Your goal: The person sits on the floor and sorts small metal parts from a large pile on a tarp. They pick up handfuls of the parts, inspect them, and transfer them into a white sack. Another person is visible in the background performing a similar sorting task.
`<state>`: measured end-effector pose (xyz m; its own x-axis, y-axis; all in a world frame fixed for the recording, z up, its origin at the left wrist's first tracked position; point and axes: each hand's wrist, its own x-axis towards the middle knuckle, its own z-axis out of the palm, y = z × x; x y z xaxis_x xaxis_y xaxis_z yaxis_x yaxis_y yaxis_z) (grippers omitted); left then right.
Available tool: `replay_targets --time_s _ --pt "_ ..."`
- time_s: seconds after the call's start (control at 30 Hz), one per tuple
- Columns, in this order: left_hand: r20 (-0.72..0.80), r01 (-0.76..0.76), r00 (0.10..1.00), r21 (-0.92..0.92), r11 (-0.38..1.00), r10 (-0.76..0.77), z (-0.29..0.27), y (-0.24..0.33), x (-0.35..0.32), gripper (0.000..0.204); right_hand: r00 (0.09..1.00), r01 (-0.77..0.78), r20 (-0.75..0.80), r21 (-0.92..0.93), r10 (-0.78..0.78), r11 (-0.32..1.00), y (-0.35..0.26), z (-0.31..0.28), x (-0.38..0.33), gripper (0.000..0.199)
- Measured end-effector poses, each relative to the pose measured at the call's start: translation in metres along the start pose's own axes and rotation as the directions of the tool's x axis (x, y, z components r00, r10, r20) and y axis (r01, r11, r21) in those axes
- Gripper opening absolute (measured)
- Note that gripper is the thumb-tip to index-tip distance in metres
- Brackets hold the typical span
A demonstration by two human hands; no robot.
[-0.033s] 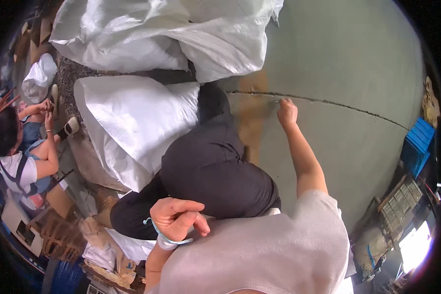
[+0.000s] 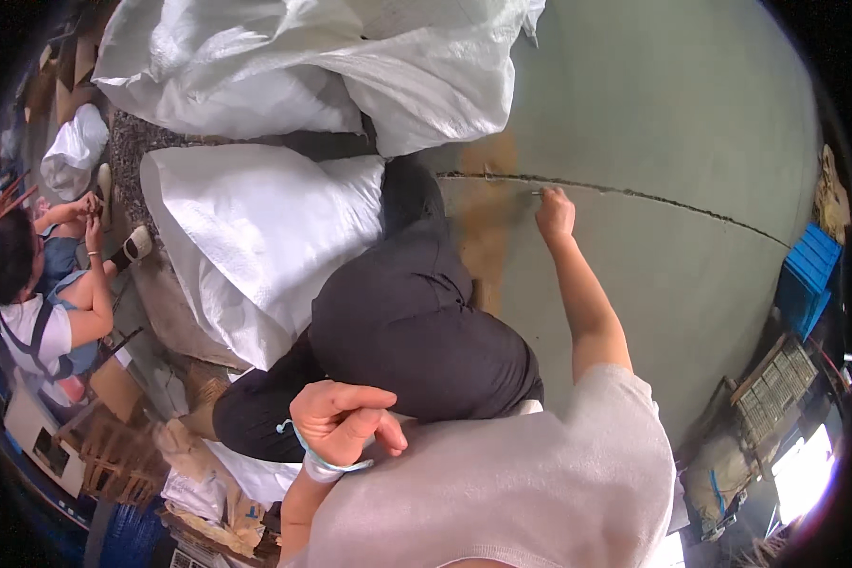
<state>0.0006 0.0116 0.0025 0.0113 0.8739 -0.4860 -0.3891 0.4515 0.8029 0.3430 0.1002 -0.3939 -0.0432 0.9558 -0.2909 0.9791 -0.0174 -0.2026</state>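
My right hand point(image 2: 556, 213) reaches forward, low over the grey-green floor, just on the near side of a dark crack. Its fingers are pinched round a small, thin, pale thing point(image 2: 538, 193), whose tip pokes out to the left; its kind is too small to tell. Close to my body, my left hand point(image 2: 344, 421) hovers by my dark-trousered leg point(image 2: 417, 322), with fingers loosely bent and apart and nothing visible in them. A pale band circles that wrist. A white woven sack point(image 2: 265, 227) lies against my leg on the left.
Larger white sacks point(image 2: 417, 76) are heaped at the far side. Across the floor point(image 2: 663, 275) runs a long crack point(image 2: 625, 191), with a brownish stain point(image 2: 488, 227) beside it. At the left sits another person point(image 2: 52, 293), hands together. Blue crates point(image 2: 809, 275) stand at the right.
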Motion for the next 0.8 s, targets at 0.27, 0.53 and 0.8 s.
replay_targets --time_s 0.27,0.53,0.8 --pt "0.038 -0.01 0.999 0.011 1.0 0.009 0.0 0.002 0.004 0.014 0.995 -0.047 -0.09 0.018 0.048 0.999 -0.006 0.007 0.015 0.012" --pt "-0.049 0.044 0.998 -0.057 0.997 -0.047 0.005 0.004 0.001 0.015 1.0 0.017 0.022 0.025 -0.018 1.0 0.002 -0.007 -0.027 0.02" --pt "-0.178 -0.065 0.981 0.083 0.994 0.079 0.013 -0.002 -0.008 0.02 0.791 -0.561 0.555 0.49 -0.258 -0.667 -0.116 -0.207 -0.043 0.011"
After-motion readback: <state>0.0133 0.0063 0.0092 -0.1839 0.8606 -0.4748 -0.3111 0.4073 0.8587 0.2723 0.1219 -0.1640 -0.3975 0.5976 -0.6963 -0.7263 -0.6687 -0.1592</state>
